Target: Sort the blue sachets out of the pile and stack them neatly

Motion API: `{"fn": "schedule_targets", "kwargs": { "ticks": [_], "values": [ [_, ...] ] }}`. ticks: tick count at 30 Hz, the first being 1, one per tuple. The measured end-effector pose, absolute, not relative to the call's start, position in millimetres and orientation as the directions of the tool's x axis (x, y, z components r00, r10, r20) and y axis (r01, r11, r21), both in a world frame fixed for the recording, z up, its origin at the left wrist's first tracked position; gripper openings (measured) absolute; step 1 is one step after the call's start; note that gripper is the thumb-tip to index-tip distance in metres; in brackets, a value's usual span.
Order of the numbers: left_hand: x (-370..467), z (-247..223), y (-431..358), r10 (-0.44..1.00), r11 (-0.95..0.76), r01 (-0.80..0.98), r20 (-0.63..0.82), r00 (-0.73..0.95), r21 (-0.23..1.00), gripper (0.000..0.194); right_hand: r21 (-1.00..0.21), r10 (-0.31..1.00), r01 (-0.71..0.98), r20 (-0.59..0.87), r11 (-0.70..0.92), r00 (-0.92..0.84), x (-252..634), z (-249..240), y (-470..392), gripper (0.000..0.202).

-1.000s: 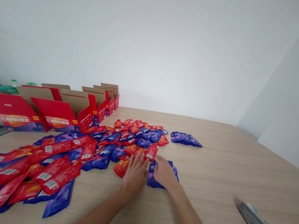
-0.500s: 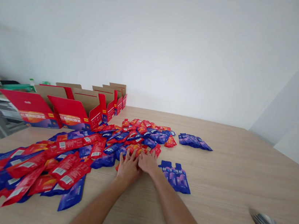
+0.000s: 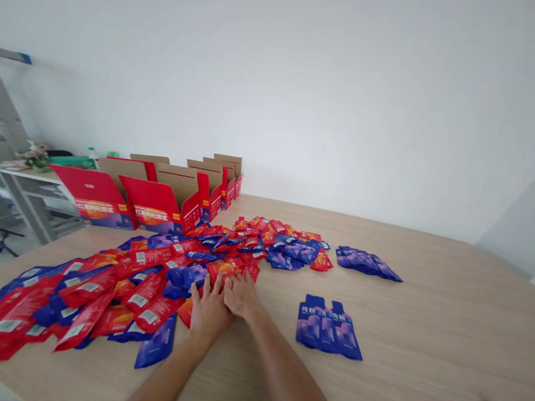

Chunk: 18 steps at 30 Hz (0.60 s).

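From mid-view, the wooden table (image 3: pixel 430 314) has a big pouch heap (image 3: pixel 144 291) sprawling toward 8 o'clock, open red boxes (image 3: pixel 152 195) at 9, a fan of blue pouches (image 3: pixel 329 330) near 5. Left hand (image 3: pixel 212 311) is splayed on pouches around 7, right hand (image 3: pixel 241 296) curls over red ones beside it, can't tell if it's gripping.

Your left hand (image 3: pixel 210 309) lies with fingers spread on the near edge of a loose pile of red and blue pouches (image 3: pixel 149 291); your right hand (image 3: pixel 241 296), fingers curled, touches the pile just beside it. To your right, overlapping blue pouches (image 3: pixel 328 330) lie on the tabletop (image 3: pixel 432 334), with another blue row (image 3: pixel 366 263) farther back. Open red boxes (image 3: pixel 152 204) stand behind the pile, on your left.
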<state>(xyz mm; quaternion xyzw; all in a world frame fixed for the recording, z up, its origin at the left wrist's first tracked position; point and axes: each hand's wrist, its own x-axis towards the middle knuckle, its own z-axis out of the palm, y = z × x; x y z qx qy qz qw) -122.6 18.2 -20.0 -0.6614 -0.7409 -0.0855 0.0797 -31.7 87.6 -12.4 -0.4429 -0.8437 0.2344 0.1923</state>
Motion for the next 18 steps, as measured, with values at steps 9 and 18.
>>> {"fn": "schedule_targets", "kwargs": {
  "ticks": [9,18],
  "values": [
    [-119,-9,18,0.951,0.191,0.982,0.246,-0.186,0.003,0.058,-0.600,0.824,0.595,0.215,0.535,-0.524,-40,-10,88,0.045],
    [-58,0,56,0.917,-0.019,0.997,0.399,-0.013,0.076,0.041,-0.618,0.894,0.647,0.304,0.447,-0.328,46,-2,104,0.031]
  ]
}}
